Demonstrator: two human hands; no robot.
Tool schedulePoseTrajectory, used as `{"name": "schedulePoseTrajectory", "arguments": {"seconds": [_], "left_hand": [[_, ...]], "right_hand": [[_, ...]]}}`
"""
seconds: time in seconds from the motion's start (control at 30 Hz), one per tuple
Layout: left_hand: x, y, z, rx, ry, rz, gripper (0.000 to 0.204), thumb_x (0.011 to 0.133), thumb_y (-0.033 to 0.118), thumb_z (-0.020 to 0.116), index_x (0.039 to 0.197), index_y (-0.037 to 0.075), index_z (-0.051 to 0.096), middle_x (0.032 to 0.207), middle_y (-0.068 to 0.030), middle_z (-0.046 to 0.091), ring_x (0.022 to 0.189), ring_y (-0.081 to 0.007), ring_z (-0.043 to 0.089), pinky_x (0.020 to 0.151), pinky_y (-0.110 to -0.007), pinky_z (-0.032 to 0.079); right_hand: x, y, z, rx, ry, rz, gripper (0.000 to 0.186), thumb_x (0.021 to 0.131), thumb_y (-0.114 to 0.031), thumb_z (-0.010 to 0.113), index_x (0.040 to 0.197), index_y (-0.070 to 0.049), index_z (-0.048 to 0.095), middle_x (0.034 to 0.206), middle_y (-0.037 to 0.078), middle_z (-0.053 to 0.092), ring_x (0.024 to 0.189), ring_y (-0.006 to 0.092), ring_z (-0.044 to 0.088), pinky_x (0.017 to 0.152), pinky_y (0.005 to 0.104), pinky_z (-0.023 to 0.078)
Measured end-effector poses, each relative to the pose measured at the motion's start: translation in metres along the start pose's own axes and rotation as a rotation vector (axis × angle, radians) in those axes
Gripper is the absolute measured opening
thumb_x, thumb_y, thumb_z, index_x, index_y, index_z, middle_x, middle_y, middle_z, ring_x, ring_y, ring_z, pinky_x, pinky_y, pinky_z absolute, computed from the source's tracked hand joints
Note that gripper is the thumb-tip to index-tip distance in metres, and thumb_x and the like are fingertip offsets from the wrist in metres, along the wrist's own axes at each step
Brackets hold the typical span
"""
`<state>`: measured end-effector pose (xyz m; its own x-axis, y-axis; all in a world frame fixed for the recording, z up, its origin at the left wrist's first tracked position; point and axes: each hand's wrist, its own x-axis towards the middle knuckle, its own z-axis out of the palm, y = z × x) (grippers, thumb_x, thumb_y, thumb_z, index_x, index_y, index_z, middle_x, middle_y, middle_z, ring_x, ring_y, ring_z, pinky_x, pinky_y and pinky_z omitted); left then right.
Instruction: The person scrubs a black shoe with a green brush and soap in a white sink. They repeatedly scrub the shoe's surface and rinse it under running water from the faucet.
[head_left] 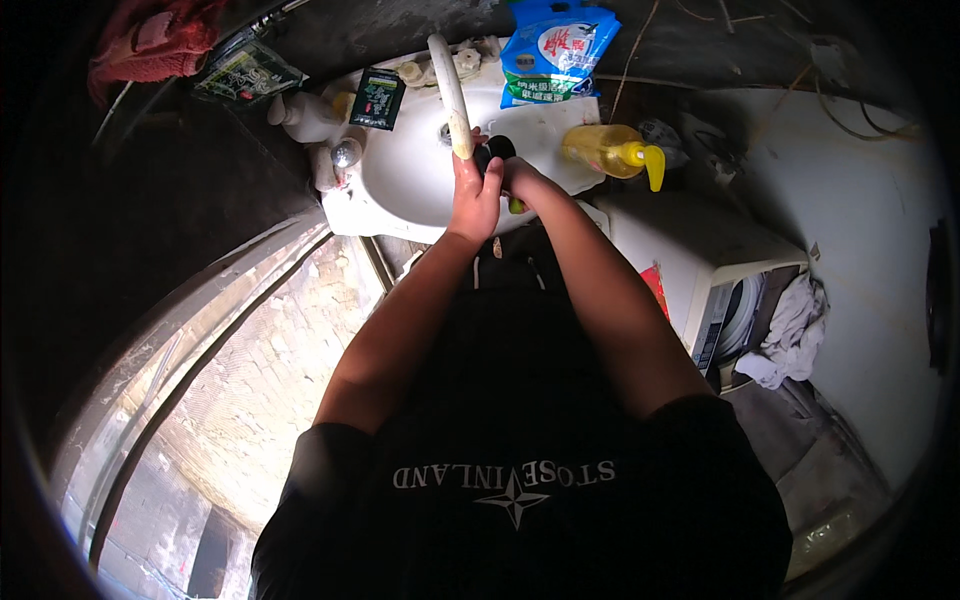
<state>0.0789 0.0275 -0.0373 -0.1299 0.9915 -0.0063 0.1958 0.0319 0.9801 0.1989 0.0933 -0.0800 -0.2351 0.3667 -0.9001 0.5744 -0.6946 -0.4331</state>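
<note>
Both hands meet over the white sink (400, 185), just under the long pale faucet spout (452, 95): the left hand (474, 195) is half curled with its fingers up against the spout's tip, and the right hand (520, 180) is closed around a small dark object with a green end (508, 170), held above the basin's front edge. A yellow pump bottle (612, 150) lies on the sink's right rim, a blue-and-white pouch (555, 50) stands behind it, and a small green packet (377, 97) rests on the left rim.

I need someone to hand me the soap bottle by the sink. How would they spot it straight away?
Find the white sink. On its right rim, beside the hands, lies the bottle on its side. It alone is clear yellow with a yellow pump, unlike the blue bag behind.
</note>
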Motion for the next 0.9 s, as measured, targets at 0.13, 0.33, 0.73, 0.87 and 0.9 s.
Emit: {"name": "schedulePoseTrajectory", "arguments": {"seconds": [0.13,0.33,0.73,0.87,0.9], "left_hand": [[-0.022,-0.016,-0.023,-0.059,0.061,-0.057,0.052,0.102,0.011,0.045,0.149,-0.001,0.026,0.139,-0.0208,0.044,0.130,-0.0306,0.044,0.114,-0.041,0.032],[-0.026,-0.007,-0.034,0.023,0.112,-0.003,0.042,0.098,0.015,0.050,0.136,-0.001,0.037,0.142,-0.0252,0.040,0.133,-0.0393,0.042,0.116,-0.047,0.030],[-0.025,-0.005,-0.044,0.132,0.183,0.037,0.038,0.100,0.012,0.041,0.135,-0.002,0.038,0.134,-0.0210,0.046,0.127,-0.0330,0.047,0.113,-0.041,0.033],[-0.023,-0.017,-0.047,0.057,0.285,-0.137,0.038,0.100,0.010,0.041,0.136,-0.002,0.038,0.132,-0.0205,0.046,0.124,-0.0338,0.048,0.110,-0.040,0.034],[-0.023,-0.018,-0.045,0.082,0.277,-0.092,0.037,0.100,0.009,0.041,0.135,-0.002,0.038,0.131,-0.0205,0.047,0.122,-0.0337,0.048,0.110,-0.041,0.034]], "right_hand": [[-0.006,-0.027,0.011,-0.205,-0.019,-0.001,0.025,0.087,-0.024,0.061,0.080,0.000,0.062,0.068,0.009,0.058,0.053,0.0207,0.055,0.042,0.0398,0.043],[0.013,-0.038,0.030,-0.454,0.046,-0.033,0.045,0.083,-0.034,0.073,0.115,-0.003,0.073,0.107,0.023,0.074,0.092,0.0331,0.075,0.078,0.0413,0.059],[0.038,-0.045,0.029,-0.220,-0.027,-0.028,0.025,0.087,-0.013,0.064,0.108,0.000,0.072,0.090,0.018,0.073,0.071,0.0334,0.072,0.053,0.0449,0.059],[-0.032,-0.068,0.026,-0.391,-0.022,0.049,0.024,0.089,-0.013,0.058,0.100,0.004,0.071,0.084,0.020,0.071,0.068,0.0325,0.071,0.050,0.0441,0.058],[-0.038,-0.067,0.022,-0.462,-0.056,0.088,0.024,0.089,-0.013,0.057,0.100,0.004,0.070,0.083,0.020,0.070,0.067,0.0319,0.071,0.050,0.0436,0.057]]}}
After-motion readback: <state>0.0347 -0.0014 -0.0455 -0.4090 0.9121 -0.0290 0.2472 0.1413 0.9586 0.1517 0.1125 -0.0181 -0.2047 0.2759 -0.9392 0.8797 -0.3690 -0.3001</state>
